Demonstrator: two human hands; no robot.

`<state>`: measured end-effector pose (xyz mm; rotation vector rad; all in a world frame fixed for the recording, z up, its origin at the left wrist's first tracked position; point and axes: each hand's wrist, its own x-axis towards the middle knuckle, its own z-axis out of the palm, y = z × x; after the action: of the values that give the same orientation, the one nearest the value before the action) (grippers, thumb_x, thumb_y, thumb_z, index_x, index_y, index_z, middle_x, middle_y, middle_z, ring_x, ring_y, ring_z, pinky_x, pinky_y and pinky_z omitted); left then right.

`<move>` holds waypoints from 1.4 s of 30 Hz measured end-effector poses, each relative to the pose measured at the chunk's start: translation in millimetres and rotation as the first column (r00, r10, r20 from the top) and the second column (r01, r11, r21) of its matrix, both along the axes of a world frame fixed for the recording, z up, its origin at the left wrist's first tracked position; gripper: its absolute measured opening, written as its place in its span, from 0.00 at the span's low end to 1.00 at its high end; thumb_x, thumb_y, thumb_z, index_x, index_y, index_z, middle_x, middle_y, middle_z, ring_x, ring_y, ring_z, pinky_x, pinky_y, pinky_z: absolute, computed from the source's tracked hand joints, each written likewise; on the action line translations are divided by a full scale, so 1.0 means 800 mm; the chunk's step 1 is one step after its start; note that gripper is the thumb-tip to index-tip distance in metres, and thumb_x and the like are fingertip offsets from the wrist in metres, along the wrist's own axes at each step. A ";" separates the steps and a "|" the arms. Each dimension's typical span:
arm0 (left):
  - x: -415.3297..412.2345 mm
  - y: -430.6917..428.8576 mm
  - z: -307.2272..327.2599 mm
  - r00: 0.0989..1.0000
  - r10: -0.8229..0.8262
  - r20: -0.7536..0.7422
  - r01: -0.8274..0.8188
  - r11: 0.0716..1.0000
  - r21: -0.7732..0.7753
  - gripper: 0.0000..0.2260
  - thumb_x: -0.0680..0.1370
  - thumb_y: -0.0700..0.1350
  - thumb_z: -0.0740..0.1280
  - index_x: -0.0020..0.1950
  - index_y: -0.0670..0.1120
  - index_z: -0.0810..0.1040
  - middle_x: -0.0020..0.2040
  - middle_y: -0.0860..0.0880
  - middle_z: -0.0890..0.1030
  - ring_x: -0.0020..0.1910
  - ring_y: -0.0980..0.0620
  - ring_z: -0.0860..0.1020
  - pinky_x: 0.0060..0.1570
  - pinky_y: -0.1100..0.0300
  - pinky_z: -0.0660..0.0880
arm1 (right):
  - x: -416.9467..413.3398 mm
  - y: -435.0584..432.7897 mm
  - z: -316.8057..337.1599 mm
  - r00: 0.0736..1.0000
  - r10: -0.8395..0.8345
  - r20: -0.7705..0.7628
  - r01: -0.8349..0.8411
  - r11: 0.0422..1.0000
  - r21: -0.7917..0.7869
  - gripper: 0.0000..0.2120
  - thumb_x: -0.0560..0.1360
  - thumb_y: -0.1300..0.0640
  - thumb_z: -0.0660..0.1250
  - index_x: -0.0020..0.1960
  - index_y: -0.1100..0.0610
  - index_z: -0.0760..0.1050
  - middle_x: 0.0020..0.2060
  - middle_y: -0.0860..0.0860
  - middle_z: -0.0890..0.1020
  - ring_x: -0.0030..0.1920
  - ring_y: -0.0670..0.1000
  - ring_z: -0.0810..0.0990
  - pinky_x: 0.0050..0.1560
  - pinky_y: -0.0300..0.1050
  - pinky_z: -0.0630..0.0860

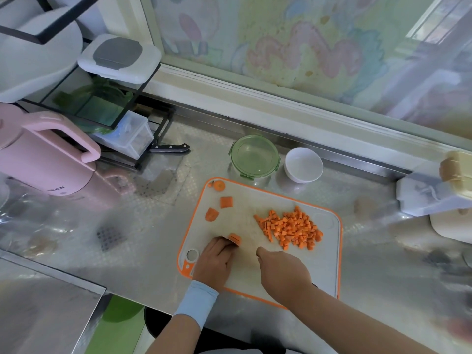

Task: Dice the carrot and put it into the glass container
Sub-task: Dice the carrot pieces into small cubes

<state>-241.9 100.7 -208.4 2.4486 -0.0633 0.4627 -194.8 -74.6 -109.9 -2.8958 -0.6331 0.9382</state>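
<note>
A white cutting board with an orange rim (329, 251) lies on the steel counter. A heap of diced carrot (291, 229) sits on its right half. Three larger carrot pieces lie at its far left: a round end (219, 185), a chunk (226, 202) and another chunk (212, 214). My left hand (215, 261) holds a carrot piece (235, 238) against the board with curled fingertips. My right hand (282, 270) hovers over the board's near middle, fingers curled under; what it holds is hidden. The glass container (254, 157), green-rimmed and with nothing in it, stands just behind the board.
A white bowl (303, 164) stands right of the container. A pink kettle (43, 159) and a black rack (143, 103) with boxes occupy the left. A black knife handle (169, 148) pokes out under the rack. White boxes (434, 190) stand at the right edge.
</note>
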 end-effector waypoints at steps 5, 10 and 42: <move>0.000 0.001 -0.003 1.000 -0.019 -0.021 0.019 1.000 -0.021 0.09 0.76 0.39 0.64 0.49 0.39 0.83 0.48 0.45 0.81 0.52 0.48 0.75 0.61 0.66 0.68 | 0.008 0.012 -0.009 0.998 -0.039 -0.053 0.040 0.999 0.017 0.05 0.79 0.61 0.56 0.50 0.52 0.67 0.33 0.50 0.74 0.33 0.54 0.75 0.31 0.49 0.72; 0.000 0.001 -0.003 0.999 -0.030 -0.037 0.029 0.999 -0.018 0.08 0.76 0.39 0.65 0.50 0.39 0.83 0.49 0.45 0.81 0.52 0.48 0.76 0.57 0.61 0.72 | 0.012 0.015 -0.016 0.997 -0.040 -0.062 0.042 0.999 0.026 0.04 0.80 0.60 0.56 0.49 0.52 0.66 0.33 0.50 0.74 0.33 0.53 0.74 0.31 0.48 0.72; -0.013 0.000 0.001 0.999 -0.033 -0.022 0.034 0.998 0.053 0.11 0.76 0.39 0.62 0.50 0.38 0.83 0.50 0.42 0.82 0.54 0.47 0.75 0.65 0.63 0.66 | -0.012 0.000 -0.005 0.999 -0.040 -0.012 0.040 0.999 0.029 0.06 0.81 0.62 0.56 0.53 0.53 0.69 0.34 0.50 0.75 0.33 0.51 0.75 0.31 0.46 0.70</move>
<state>-252.3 100.3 -208.0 2.5006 -0.1088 0.4258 -204.4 -74.3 -114.3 -2.8637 -0.5809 0.9318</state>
